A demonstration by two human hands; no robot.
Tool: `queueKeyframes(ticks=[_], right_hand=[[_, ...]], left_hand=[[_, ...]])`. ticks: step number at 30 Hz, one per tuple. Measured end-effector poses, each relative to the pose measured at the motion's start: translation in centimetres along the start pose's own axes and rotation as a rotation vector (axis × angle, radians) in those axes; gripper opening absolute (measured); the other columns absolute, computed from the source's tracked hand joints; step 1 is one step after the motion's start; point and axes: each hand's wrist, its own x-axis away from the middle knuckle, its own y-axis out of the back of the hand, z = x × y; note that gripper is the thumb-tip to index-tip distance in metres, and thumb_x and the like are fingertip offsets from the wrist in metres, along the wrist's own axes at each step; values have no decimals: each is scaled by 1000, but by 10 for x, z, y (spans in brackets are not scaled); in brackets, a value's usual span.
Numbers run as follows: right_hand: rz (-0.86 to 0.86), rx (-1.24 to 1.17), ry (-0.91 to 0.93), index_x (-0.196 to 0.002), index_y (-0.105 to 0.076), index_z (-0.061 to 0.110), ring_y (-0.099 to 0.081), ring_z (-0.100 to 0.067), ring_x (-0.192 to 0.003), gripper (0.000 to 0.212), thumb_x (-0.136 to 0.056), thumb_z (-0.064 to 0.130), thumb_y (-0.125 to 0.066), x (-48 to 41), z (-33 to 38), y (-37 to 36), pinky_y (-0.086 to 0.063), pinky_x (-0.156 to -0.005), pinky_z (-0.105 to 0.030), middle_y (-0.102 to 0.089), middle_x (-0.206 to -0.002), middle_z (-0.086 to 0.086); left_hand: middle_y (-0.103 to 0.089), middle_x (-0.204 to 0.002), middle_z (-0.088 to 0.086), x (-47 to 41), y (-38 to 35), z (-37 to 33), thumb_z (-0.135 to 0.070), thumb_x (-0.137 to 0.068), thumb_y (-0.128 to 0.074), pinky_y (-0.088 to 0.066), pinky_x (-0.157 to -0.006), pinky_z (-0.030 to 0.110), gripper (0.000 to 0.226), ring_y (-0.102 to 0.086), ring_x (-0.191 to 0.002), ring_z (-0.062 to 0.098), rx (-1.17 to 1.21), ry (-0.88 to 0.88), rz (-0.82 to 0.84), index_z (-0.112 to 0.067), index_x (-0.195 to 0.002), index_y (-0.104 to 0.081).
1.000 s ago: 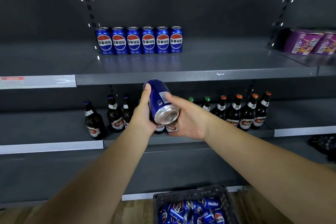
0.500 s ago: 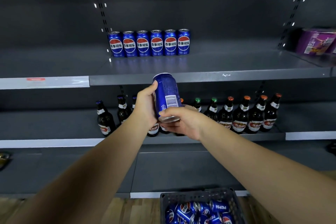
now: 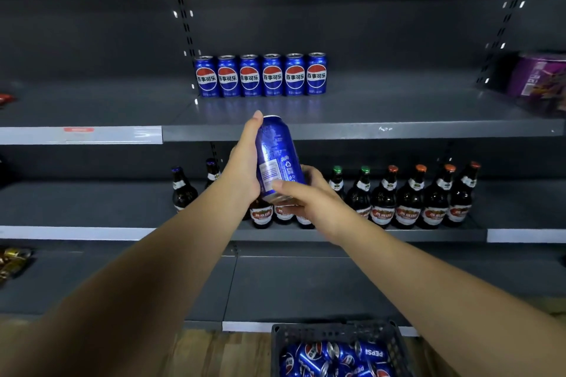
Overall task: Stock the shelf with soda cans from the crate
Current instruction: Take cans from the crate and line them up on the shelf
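Carrying step, by the look of it: lifting one Pepsi can [image 3: 278,159] from the crate [image 3: 337,332] toward the upper shelf [image 3: 367,131], not yet setting it down. Holds that can nearly upright, top leaning a little left, printed small-text and barcode side toward the camera, with its top level with that shelf's front lip and its body just below. Clamps it with both grips: left grip [image 3: 245,168] wrapped along the can's left side, one digit stretched up to the rim; right grip [image 3: 309,202] pinching the lower end from the right, thumb laid across the front near the base. Neither spread apart, both closed on the same can.

Next, probably: raising the can over the lip, reaching deep to the row of six Pepsi cans [image 3: 260,76] standing at the back with logos forward, and turning the can so as to show the logo like the rest. Likely calls for letting go with one grip before reaching in, and for standing the can just right of the last one or in front of the row; cannot tell which. Worth minding the lip on the way up and the neighbours at set-down.

Behind the grips, beer bottles [image 3: 410,199] lined up on the lower shelf [image 3: 352,234]. Well beneath, on the wood floor [image 3: 214,355], jumbled Pepsi cans [image 3: 337,358] lying in the crate, so plenty left to stock
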Motion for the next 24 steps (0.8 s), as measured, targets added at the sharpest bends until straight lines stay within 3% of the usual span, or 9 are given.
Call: queueKeyframes(ticks=[2, 4, 7, 10, 12, 15, 19, 22, 24], right_hand=[[75, -70, -65, -118, -51, 16, -65, -25, -95, 67, -58, 31, -77, 0, 2, 1, -50, -86, -32, -68, -104, -6], [152, -96, -77, -108, -59, 13, -65, -25, -89, 49, -62, 25, -72, 1, 5, 2, -49, -87, -33, -69, -95, -8], [114, -14, -15, -102, -62, 11, -69, -23, -83, 38, -68, 15, -78, 3, 5, 3, -53, -87, -34, -71, -89, -8], [-15, 71, 67, -97, -63, 13, -68, -24, -85, 27, -74, 9, -77, 4, 7, 1, -54, -87, -34, -71, -89, -7], [-109, 158, 122, -88, -61, 18, -66, -20, -82, 27, -71, 9, -79, 3, 7, 1, -53, -81, -31, -69, -84, -2], [-179, 341, 148, -96, -58, 18, -63, -15, -83, 38, -67, 14, -82, 3, 8, 2, -49, -71, -22, -67, -90, 1], [-93, 323, 86, -103, -48, 23, -62, -10, -83, 50, -67, 18, -84, 6, 10, 2, -46, -68, -21, -64, -98, 4], [1, 323, 64, -99, -48, 28, -63, -8, -79, 43, -72, 24, -82, 10, 18, 4, -46, -62, -20, -67, -96, 7], [42, 300, -6, -102, -49, 27, -66, -15, -86, 41, -74, 30, -79, 9, 23, 7, -52, -70, -27, -68, -105, 2]], left_hand=[[-71, -80, 8, 2, -1, -3, -59, -82, -56, -56, -63, 33, 53, -69, -64, 22, 3, 24, 46, -12, -106, -62], [-71, -74, 7, 4, -3, -3, -59, -83, -54, -55, -60, 31, 52, -68, -60, 20, -20, 39, 93, -11, -101, -63], [-71, -70, 7, 7, -3, 1, -61, -83, -53, -56, -61, 32, 52, -68, -60, 21, -25, 44, 91, -12, -96, -64], [-72, -90, 10, 5, -3, 6, -64, -79, -56, -57, -76, 40, 59, -70, -77, 25, 8, -35, -6, -11, -105, -64], [-71, -104, 11, 7, -6, 7, -71, -66, -64, -54, -87, 46, 76, -69, -91, 27, 28, -73, -43, -12, -114, -63], [-70, -108, 10, 13, -14, 7, -80, -44, -69, -54, -87, 46, 101, -69, -93, 26, 33, -68, -79, -13, -119, -59], [-69, -104, 9, 11, -18, 5, -61, -68, -71, -57, -69, 34, 70, -69, -82, 22, 42, -67, -154, -13, -117, -56], [-69, -99, 9, 8, -12, 3, -54, -72, -72, -58, -69, 35, 62, -68, -78, 22, 27, -92, -183, -11, -115, -57], [-69, -99, 9, 8, -8, 0, -52, -75, -70, -58, -69, 35, 57, -69, -78, 23, 37, -120, -174, -11, -112, -58]])
